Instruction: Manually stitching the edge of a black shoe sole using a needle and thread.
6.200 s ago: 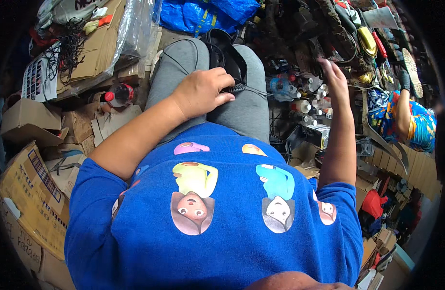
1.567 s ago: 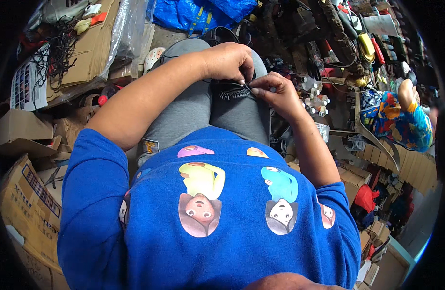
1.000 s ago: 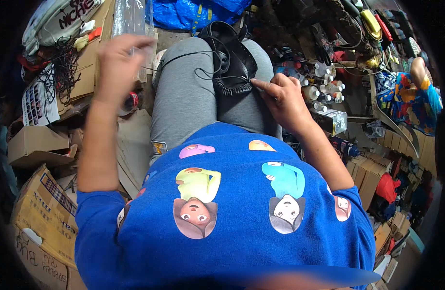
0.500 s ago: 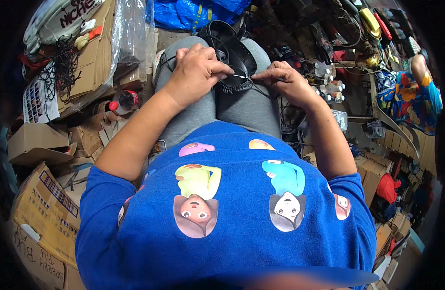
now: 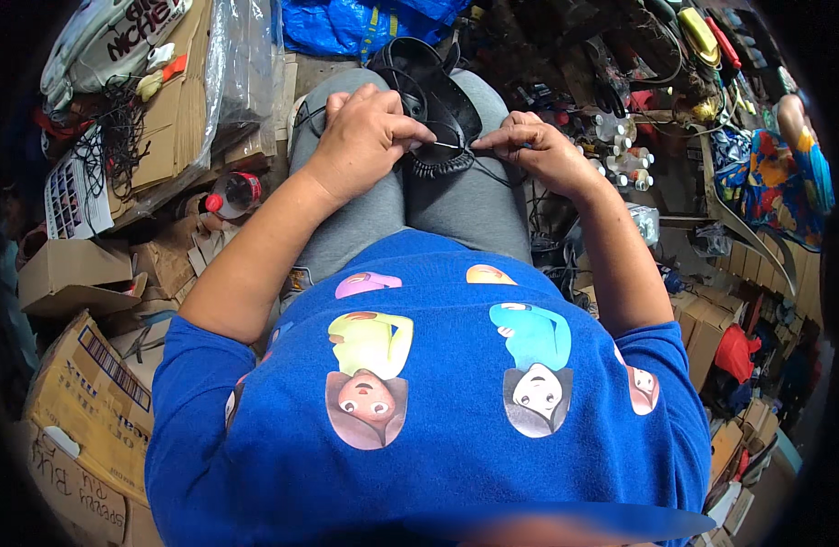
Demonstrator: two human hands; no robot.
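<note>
A black shoe [image 5: 460, 108] lies across my thighs, its opening away from me and its toe near me. Short, dense black stitches or fringe line the toe edge. My left hand [image 5: 365, 135] is closed in a pinch on a thin, shiny needle [image 5: 447, 145], which points to the right above the toe. Whether the needle has a handle is hidden by the fingers. My right hand [image 5: 540, 153] pinches black thread close to the needle's tip, index finger stretched toward it. Dark thread also hangs by the left knee.
Flattened cardboard [image 5: 178, 118] and a plastic sheet stand at the left, near a red-capped bottle [image 5: 232, 195]. Cardboard boxes [image 5: 96, 392] pile at lower left. Several small clear bottles [image 5: 629, 164] stand right of my knee. A blue tarp bag [image 5: 346, 27] lies ahead. Another person's arm [image 5: 791, 123] shows far right.
Both hands keep nearly the same pose at the shoe's toe, with the needle still between them. The whole view has shifted slightly.
</note>
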